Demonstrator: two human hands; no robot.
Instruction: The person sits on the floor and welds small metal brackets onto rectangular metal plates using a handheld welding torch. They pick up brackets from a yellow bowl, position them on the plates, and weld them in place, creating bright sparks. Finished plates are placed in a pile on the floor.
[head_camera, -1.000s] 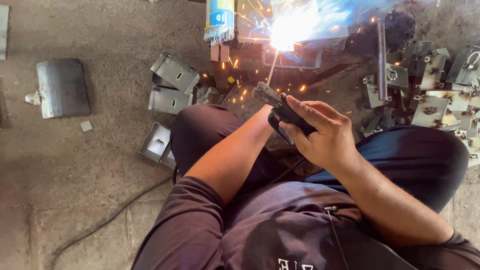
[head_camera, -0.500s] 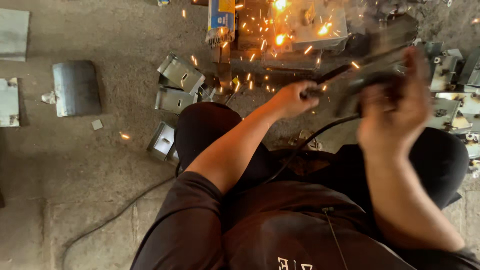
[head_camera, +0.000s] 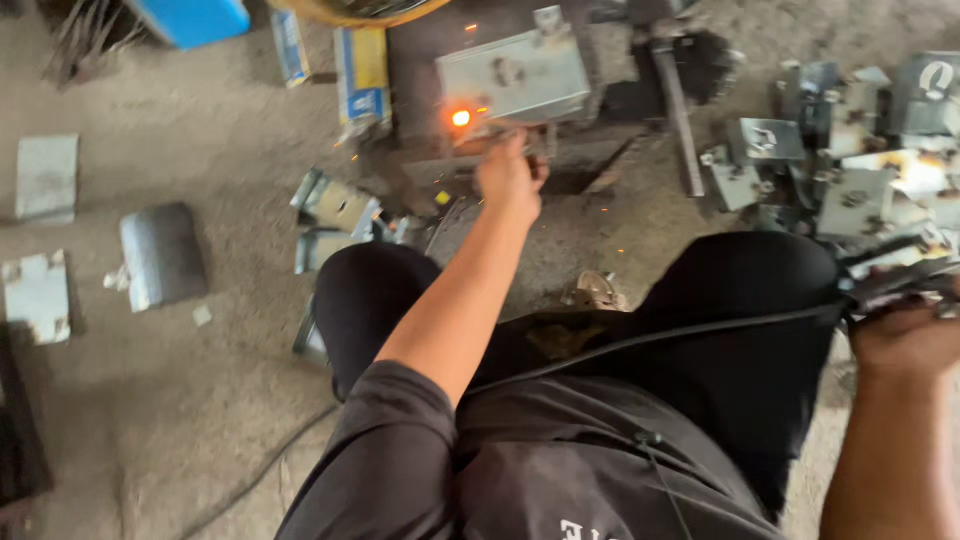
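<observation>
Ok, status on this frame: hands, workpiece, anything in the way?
Left hand reaching to the metal box, by the glowing spot. Right hand off to the side, gripping the welding holder. Loose brackets beside the reach, none blocking.

Bare concrete floor (head_camera: 110, 420) wide open on the left, only flat grey metal plates (head_camera: 160, 255) scattered there. Right side jammed: heap of grey metal brackets (head_camera: 850, 170). Ahead, grey metal box workpiece (head_camera: 515, 78) with glowing weld spot (head_camera: 461, 118) blocks passage.
</observation>
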